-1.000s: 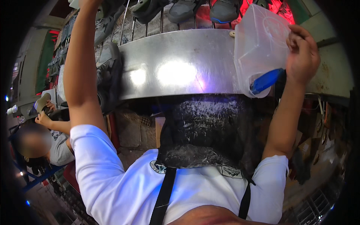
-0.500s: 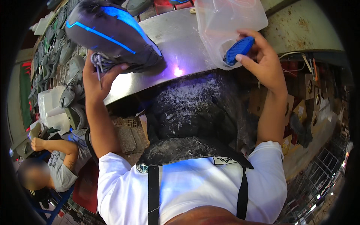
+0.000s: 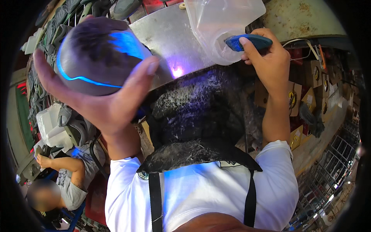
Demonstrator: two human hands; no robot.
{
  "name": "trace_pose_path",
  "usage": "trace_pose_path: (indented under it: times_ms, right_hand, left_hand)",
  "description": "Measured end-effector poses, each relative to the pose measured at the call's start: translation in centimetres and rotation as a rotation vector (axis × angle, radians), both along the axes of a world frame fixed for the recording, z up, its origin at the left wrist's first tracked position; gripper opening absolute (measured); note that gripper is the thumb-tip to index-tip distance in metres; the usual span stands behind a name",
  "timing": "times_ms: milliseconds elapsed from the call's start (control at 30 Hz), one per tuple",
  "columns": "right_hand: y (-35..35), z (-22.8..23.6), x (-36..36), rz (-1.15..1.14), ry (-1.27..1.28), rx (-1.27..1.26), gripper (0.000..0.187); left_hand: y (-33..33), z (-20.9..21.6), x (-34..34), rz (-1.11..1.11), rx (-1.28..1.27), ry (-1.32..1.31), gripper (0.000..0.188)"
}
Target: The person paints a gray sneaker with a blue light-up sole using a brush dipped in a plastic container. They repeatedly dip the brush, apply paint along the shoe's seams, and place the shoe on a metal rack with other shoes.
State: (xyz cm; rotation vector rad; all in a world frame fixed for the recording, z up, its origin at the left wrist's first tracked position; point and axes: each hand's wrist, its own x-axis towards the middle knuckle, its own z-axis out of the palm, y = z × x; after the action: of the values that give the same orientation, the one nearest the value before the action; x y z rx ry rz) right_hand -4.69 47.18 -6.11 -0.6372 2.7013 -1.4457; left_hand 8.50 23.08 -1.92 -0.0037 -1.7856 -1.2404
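My left hand (image 3: 110, 102), slightly blurred, is curved round a grey and black shoe (image 3: 91, 58). The shoe is raised close to me with its toe end showing, and blue light falls across its side and edge. Thumb and fingers lie along opposite sides of it. In my right hand (image 3: 268, 63) is a small blue brush (image 3: 256, 41), pinched between thumb and fingers. Its bristle end points left, at the round opening of a translucent plastic jug (image 3: 228, 17). The jug lies on a metal worktop (image 3: 164, 33).
A bright purple light spot (image 3: 177, 72) shines on the worktop's near edge. Several grey shoes (image 3: 58, 42) fill a rack at left. Another person (image 3: 71, 176) sits at lower left. Cardboard boxes (image 3: 295, 96) and metal racks (image 3: 324, 185) stand at right.
My left hand has shifted round the shoe, which has turned more toe-on and dropped slightly. The brush has tilted from slanting to nearly level at the jug's opening.
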Motion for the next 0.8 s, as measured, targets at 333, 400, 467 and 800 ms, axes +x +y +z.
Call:
trace_pose_path:
  times_ms: [333, 400, 467, 800]
  right_hand:
    - [0.4, -1.9, -0.7, 0.1, -0.149, -0.222, 0.022]
    - [0.6, -2.2, -1.7, 0.293, -0.031, -0.129, 0.022]
    - [1.8, -0.8, -2.1, 0.319, -0.134, -0.028, 0.023]
    - [0.4, -1.7, -0.5, 0.068, -0.294, -0.346, 0.024]
  left_hand:
    - [-7.3, -2.1, 3.8, 0.115, -0.252, -0.666, 0.096]
    - [-8.2, -1.9, 3.6, 0.082, -0.254, -0.572, 0.092]
    - [-8.8, -2.1, 3.6, 0.074, -0.304, -0.547, 0.092]
    - [-8.5, -5.8, 3.5, 0.035, -0.77, -0.686, 0.093]
